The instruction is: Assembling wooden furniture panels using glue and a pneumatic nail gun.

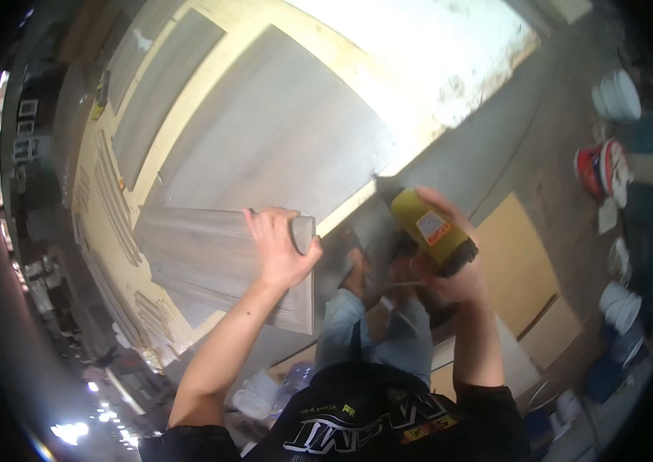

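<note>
Workshop light falls brightest at the top of the frame, washing over a pale table (419, 138). At centre, the left hand (280, 250) has its fingers curled over the upper edge of a grey panel (203, 242), thumb spread toward its right end. Right of centre, the right hand (465, 285) wraps a yellow-green tool (407, 208), held clear of the panel; its exact kind is hard to tell.

Good handling here, I judge, means bracing the panel firmly, keeping left fingers out of the tool's way, and gripping the tool securely beyond the table edge.

Beyond the panel lies a large grey board (272, 131); thin strips (115, 204) sit at left, buckets (617, 96) at the far right.

As for writing, the tool carries a white-and-orange label (434, 229), its small print unclear; bold pale lettering crosses the black shirt (342, 404) at the bottom.
</note>
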